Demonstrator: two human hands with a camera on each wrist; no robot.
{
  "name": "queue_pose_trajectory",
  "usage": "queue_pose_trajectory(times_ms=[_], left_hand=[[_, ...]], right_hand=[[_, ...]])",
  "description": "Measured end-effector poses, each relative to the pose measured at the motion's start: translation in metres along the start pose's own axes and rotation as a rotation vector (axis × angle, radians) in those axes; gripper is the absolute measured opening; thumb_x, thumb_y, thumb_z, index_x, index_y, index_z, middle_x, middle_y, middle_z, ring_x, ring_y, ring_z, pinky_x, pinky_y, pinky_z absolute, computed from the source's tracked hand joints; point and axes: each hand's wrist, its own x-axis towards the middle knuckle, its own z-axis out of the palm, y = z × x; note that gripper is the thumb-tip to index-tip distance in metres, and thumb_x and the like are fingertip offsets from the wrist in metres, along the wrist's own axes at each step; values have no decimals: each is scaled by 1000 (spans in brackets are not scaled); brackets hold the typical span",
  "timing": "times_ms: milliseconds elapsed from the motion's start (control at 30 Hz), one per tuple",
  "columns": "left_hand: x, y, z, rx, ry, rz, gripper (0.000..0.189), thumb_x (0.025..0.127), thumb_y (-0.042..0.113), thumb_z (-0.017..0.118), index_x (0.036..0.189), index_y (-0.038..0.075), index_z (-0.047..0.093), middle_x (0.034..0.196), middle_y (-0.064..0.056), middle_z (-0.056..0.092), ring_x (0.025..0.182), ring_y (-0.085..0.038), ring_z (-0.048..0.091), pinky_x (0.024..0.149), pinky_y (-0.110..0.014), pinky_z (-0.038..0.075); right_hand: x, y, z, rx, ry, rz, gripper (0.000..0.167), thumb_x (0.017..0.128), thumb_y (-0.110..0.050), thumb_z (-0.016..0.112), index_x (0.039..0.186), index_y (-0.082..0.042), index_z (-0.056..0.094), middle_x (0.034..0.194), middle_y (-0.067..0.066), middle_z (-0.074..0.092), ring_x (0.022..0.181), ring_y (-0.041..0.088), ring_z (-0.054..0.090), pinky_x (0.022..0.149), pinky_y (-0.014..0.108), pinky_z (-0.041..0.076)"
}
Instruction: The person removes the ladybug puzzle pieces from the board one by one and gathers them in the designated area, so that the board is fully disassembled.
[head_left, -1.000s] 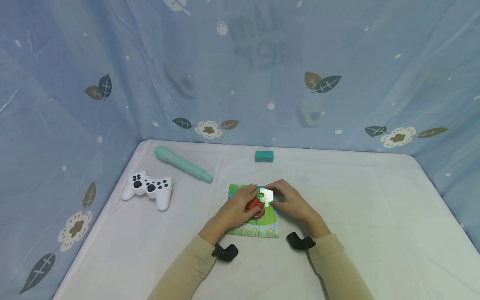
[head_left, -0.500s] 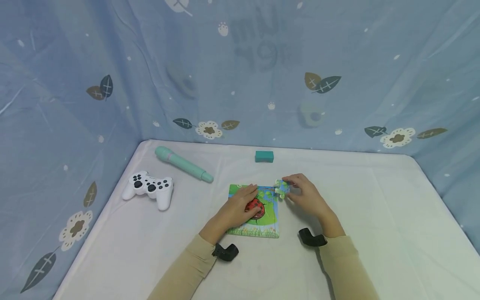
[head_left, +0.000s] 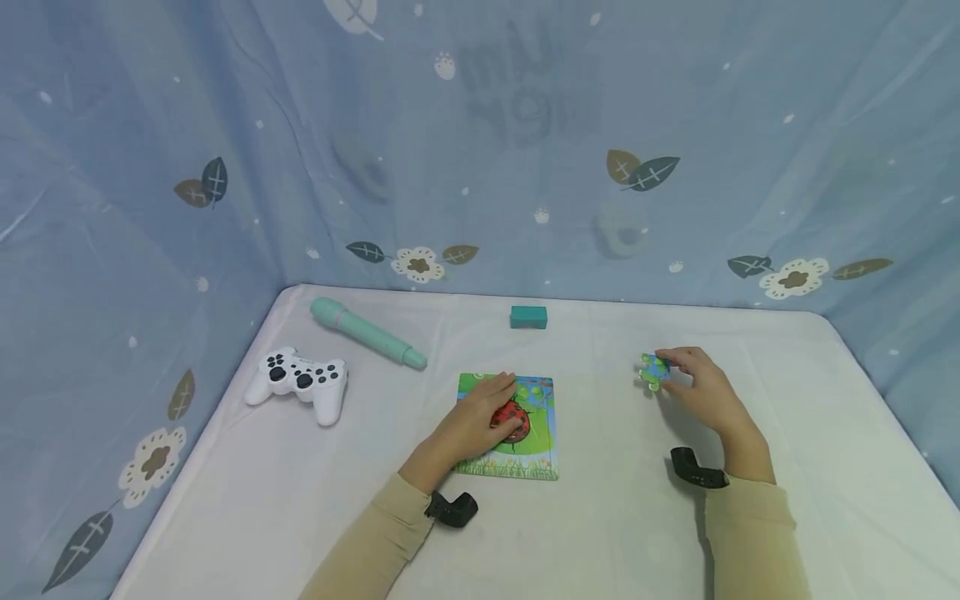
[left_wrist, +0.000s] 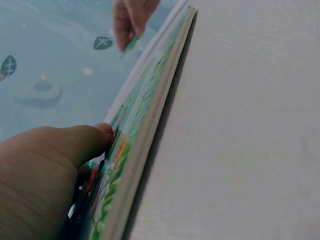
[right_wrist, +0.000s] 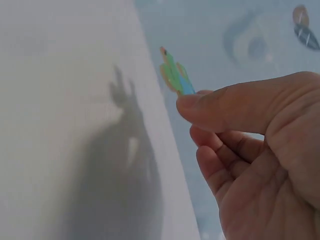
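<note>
A square ladybug puzzle board (head_left: 536,467) lies on the white table, with green grass and a red spotted ladybug pictured on it. My left hand (head_left: 474,421) rests flat over the board's left part, fingers extended and covering some of the picture. In the left wrist view the thumb (left_wrist: 82,142) lies along the board's surface. Well to the right of the board, my right hand (head_left: 705,387) pinches a blue and green puzzle piece (head_left: 654,372) between thumb and fingers. The right wrist view shows that piece (right_wrist: 175,75) held edge-on above the table, its shadow falling on the cloth.
A white game controller (head_left: 300,379) and a mint-green toy microphone (head_left: 367,332) lie at the left. Behind the board sits a small teal block (head_left: 528,317). A blue patterned curtain (head_left: 480,150) hangs along the table's far and side edges.
My right hand has lifted the puzzle piece off the board's upper right corner and carried it to the right, well clear of the board. The left hand has stayed in place.
</note>
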Motion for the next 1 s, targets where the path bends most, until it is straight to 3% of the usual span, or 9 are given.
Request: queue_pose_trajectory(times_ms=[233, 467, 1000], left_hand=[[1, 0, -2, -7, 5, 7, 59, 94, 40, 56, 140, 4, 46, 151, -7, 37, 142, -22, 31, 116, -41, 30], [1, -3, -1, -7, 1, 10, 60, 94, 38, 58, 141, 3, 45, 152, -7, 36, 142, -22, 30, 116, -42, 29], [0, -2, 1, -9, -15, -6, 60, 94, 39, 56, 142, 5, 43, 152, -6, 35, 142, -21, 29, 118, -40, 27]], right_hand=[[-17, 34, -28, -74, -41, 86, 44, 89, -5, 57, 131, 6, 49, 132, 31, 41, 115, 53, 42, 89, 67, 40], [-25, 58, -40, -104, -63, 118, 43, 91, -7, 56, 131, 7, 48, 132, 33, 40, 115, 54, 42, 89, 68, 38], [-26, 68, -40, -81, -110, 90, 47, 87, 4, 55, 131, 13, 42, 128, 38, 35, 116, 53, 36, 94, 69, 33]])
